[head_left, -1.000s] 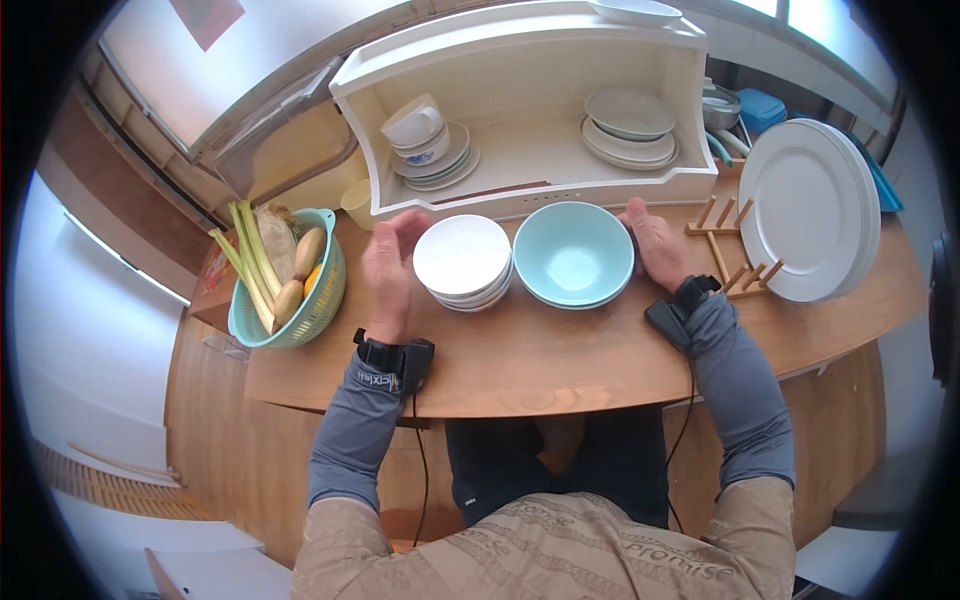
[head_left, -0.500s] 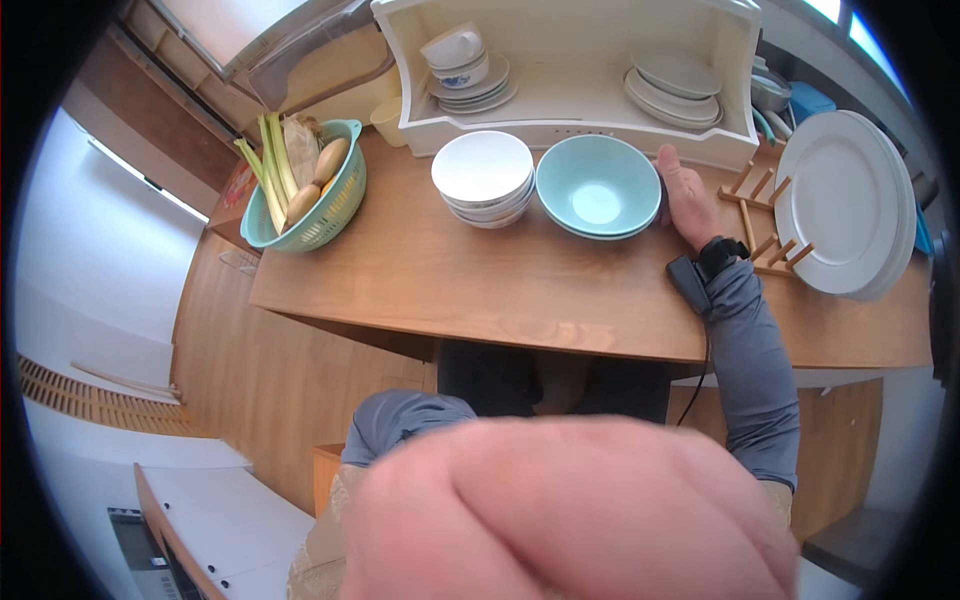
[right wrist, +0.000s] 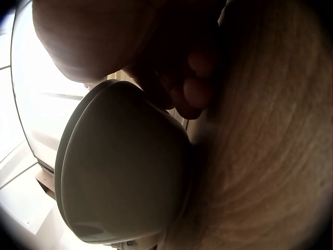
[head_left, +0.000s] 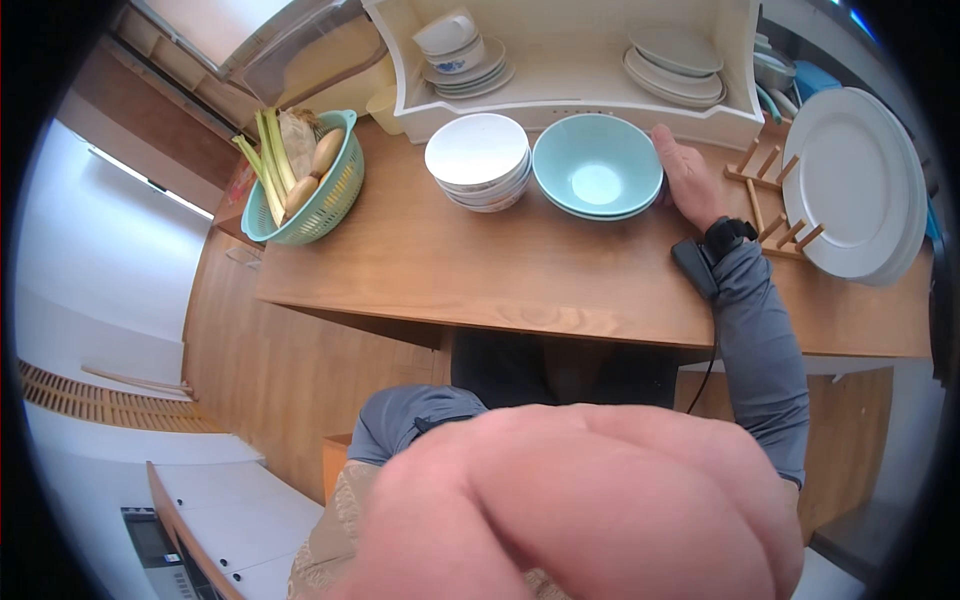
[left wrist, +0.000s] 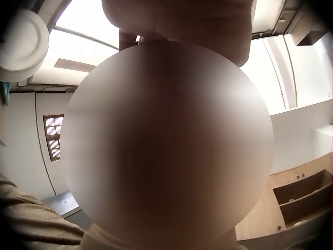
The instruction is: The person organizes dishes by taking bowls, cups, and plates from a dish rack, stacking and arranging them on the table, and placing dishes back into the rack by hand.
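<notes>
Two nested teal bowls (head_left: 597, 165) sit on the wooden table, just right of a stack of white bowls (head_left: 477, 150). My right hand (head_left: 692, 182) rests on the table beside the teal bowls, its thumb up near their rim. In the right wrist view, its loosely bent fingers (right wrist: 197, 92) lie close to the outer wall of the teal bowls (right wrist: 125, 161). My left hand (head_left: 590, 500) is raised very near the head camera and fills the bottom of that view. The left wrist view shows part of this hand (left wrist: 182, 26) at the top; its fingers are mostly hidden.
A teal basket (head_left: 335, 195) with vegetables stands at the table's left. Behind the bowls is a white shelf (head_left: 570, 125) with cups, saucers and plates. At the right, large white plates (head_left: 850, 190) stand upright by a wooden peg rack (head_left: 765, 200).
My left hand has left its place beside the white bowls and come up close to the head camera. The head view has shifted. My right hand stays beside the teal bowls.
</notes>
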{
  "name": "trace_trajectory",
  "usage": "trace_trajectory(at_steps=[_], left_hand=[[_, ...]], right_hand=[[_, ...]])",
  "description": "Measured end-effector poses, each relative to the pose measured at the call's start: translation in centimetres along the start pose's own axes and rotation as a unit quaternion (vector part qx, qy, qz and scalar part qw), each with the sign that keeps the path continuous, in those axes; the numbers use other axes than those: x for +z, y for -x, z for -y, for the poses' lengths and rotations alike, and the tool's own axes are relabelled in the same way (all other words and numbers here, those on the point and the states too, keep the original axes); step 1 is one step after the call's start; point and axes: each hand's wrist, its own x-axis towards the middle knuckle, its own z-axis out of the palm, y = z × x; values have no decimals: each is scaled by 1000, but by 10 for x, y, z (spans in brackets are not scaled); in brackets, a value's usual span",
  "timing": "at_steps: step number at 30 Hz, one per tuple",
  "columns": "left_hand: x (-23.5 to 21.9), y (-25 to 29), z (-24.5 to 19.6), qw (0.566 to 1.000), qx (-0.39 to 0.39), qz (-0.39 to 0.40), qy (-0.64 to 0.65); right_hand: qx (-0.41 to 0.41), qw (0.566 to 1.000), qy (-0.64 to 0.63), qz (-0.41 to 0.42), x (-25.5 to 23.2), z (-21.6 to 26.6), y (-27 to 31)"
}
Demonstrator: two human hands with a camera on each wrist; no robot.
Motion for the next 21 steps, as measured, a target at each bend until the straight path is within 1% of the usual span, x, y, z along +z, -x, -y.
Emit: trace_trajectory(at_steps=[4, 7, 8, 9, 10, 12, 13, 14, 15, 16, 17, 18, 19, 20, 21], left_hand=[[-6, 2, 8, 1000, 4, -5, 6], [-11, 2, 13, 1000, 7, -11, 3], [-31, 8, 9, 999, -21, 30, -28], [-60, 22, 3, 995, -48, 71, -58], [-82, 42, 4, 995, -51, 81, -43], [-104, 88, -19, 973, -221, 24, -57], [-110, 109, -27, 954, -281, -7, -104], [-117, 129, -39, 913, -374, -27, -159], [-119, 154, -48, 853, -471, -101, -199], [-122, 187, -52, 850, -476, -109, -198], [-126, 224, -56, 743, -583, -229, -234], [-130, 263, -61, 608, -669, -340, -259], [-131, 300, -67, 561, -705, -308, -306], [-131, 339, -75, 510, -738, -272, -350], [-130, 387, -84, 448, -778, -188, -399]], right_hand=[[13, 1000, -5, 4, 0, 0, -1], [9, 1000, -12, 0, 2, -2, 0], [16, 1000, -13, -4, 2, -3, 0], [22, 1000, -14, -8, 2, -4, -1], [24, 1000, -16, -4, 2, -4, -2], [16, 1000, -21, -6, 2, -6, -2], [20, 1000, -24, -4, 3, -6, -2], [18, 999, -22, -14, 4, -3, -1], [18, 999, -21, -22, 5, -1, -1], [25, 999, -24, -15, 4, 0, -1], [30, 999, -3, -13, 2, 0, -1], [35, 999, 18, -11, 1, -2, -2], [33, 999, 12, -24, 3, -5, -3], [40, 999, 9, -16, 2, -11, -7], [37, 999, 21, -15, -1, -19, -11]])
